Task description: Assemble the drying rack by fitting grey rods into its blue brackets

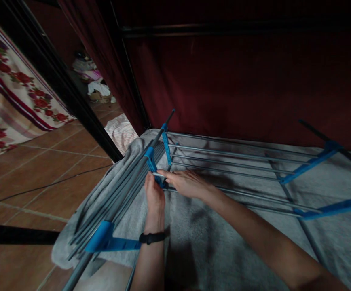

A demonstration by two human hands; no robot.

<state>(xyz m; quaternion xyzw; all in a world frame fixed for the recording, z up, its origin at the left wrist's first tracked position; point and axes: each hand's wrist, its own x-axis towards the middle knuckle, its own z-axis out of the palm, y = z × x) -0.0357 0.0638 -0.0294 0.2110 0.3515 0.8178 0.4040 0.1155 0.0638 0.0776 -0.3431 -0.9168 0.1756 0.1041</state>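
Observation:
A folding clothes drying rack [230, 155] with grey metal rods and blue plastic joints lies over a grey towel [212, 238]. My left hand [155, 196], with a black band on the wrist, is closed around a blue joint [151, 161] and a grey rod at the rack's left side. My right hand [185, 182] reaches in from the right, its fingers pinched on the same rod end right beside the left hand. A folded wing of rods [117, 198] slants down to the left, ending in another blue joint [102, 238].
A dark red fabric wall [248, 81] stands behind the rack. Brown floor tiles [42, 169] with a thin black cable lie to the left. A floral cloth [8, 85] hangs at far left, behind a black post [72, 101]. Clothes are piled in the far corner.

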